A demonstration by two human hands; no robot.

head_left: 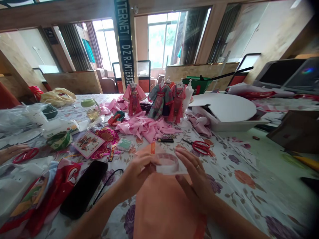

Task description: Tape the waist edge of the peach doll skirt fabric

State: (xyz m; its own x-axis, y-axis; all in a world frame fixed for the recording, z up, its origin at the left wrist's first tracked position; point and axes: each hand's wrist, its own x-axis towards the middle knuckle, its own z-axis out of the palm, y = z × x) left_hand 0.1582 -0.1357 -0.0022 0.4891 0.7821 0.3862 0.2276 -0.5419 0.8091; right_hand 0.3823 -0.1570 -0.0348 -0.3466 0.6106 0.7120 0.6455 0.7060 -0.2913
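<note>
My left hand (140, 170) is closed at the left edge of a ring that looks like a roll of clear tape (176, 162), its fingertips bent together. At the ring's right side, my right hand (195, 176) has its thumb and fingers apart, with a ring on one finger. Beneath both hands lies a sheet of orange cloth (164, 205), with its far corner showing beyond the tape. A pale strip shows under the tape; I cannot tell what it is. Red-handled scissors (201, 147) and a black lighter (165, 140) lie just beyond my hands.
Pink cloth scraps (144, 126) lie before small dress forms in robes (160, 99). A black phone (84, 189), a green tape roll (59, 141) and a lidded jug (91, 111) stand left. Another person's hand (12, 152) is near red scissors (26, 156). A white round board (224, 106) sits right.
</note>
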